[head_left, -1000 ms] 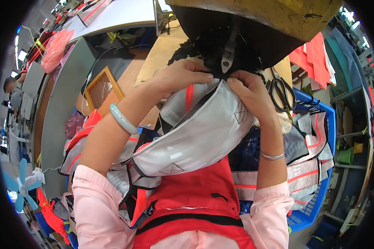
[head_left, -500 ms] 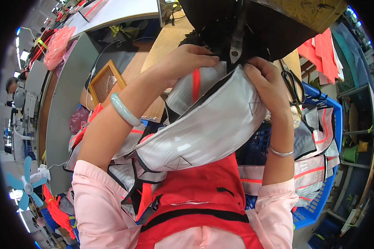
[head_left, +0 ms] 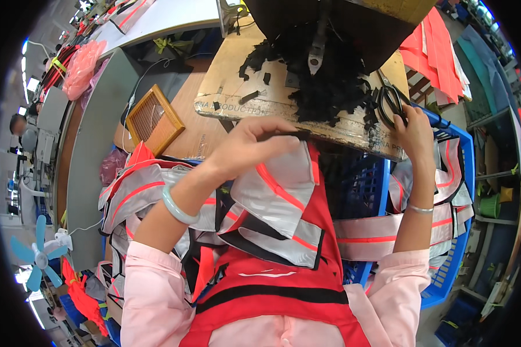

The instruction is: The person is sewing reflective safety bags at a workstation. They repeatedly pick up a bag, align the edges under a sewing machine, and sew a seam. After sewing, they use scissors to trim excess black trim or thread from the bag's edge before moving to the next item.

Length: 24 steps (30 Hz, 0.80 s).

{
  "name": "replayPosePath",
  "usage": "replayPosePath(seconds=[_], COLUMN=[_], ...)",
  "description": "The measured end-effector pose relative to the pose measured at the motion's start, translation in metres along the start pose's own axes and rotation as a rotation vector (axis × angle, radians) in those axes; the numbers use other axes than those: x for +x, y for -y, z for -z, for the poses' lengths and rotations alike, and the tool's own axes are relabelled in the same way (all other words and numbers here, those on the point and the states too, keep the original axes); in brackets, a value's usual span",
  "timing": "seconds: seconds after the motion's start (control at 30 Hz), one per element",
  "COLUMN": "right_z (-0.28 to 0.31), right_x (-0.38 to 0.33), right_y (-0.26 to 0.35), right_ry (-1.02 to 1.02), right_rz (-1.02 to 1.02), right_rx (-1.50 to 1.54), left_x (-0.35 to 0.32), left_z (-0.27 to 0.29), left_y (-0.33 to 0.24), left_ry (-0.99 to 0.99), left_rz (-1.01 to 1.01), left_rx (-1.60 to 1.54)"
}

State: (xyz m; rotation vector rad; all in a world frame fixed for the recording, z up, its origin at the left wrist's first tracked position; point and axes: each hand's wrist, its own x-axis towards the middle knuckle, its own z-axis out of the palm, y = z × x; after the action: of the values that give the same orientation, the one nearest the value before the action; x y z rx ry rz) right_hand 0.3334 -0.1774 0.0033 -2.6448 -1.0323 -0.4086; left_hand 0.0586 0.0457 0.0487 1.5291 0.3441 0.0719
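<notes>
My left hand is closed on the top edge of a silver reflective fabric piece with orange stripes and black edging. The piece hangs folded in front of a red apron. At the right end of the worktop, the fingers of my right hand are round a handle of black scissors. The blades point away toward the machine. Just left of the scissors, black fabric scraps are heaped under the metal tip of a dark machine.
The worktop is covered in worn printed board. A blue basket with more silver pieces stands at my right. Similar pieces lie piled at my left, near a wooden-framed mesh tray. Orange strips hang at the far right.
My right hand has let go of the silver piece and moved right and nearer to the scissors. The left hand has brought the piece nearer to me, off the worktop.
</notes>
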Motion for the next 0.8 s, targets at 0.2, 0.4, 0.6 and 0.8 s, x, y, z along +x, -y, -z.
replayPosePath(seconds=[0.2,0.4,0.6,0.8], right_z=[0.003,0.013,0.067,0.068], right_x=[0.027,-0.074,-0.197,-0.2], right_y=[-0.02,-0.019,0.101,0.131], right_ry=[0.189,0.219,0.537,0.412], right_rz=[-0.014,-0.171,-0.088,0.083], right_rx=[-0.053,0.934,1.094,0.79], left_x=[-0.023,-0.047,-0.047,-0.05], left_z=[-0.025,-0.022,-0.033,-0.037], left_y=[0.007,0.01,0.004,0.007], left_ry=[0.086,0.011,-0.009,-0.013], left_rz=[-0.177,-0.267,-0.217,-0.269], left_rx=[-0.016,-0.043,-0.078,-0.038])
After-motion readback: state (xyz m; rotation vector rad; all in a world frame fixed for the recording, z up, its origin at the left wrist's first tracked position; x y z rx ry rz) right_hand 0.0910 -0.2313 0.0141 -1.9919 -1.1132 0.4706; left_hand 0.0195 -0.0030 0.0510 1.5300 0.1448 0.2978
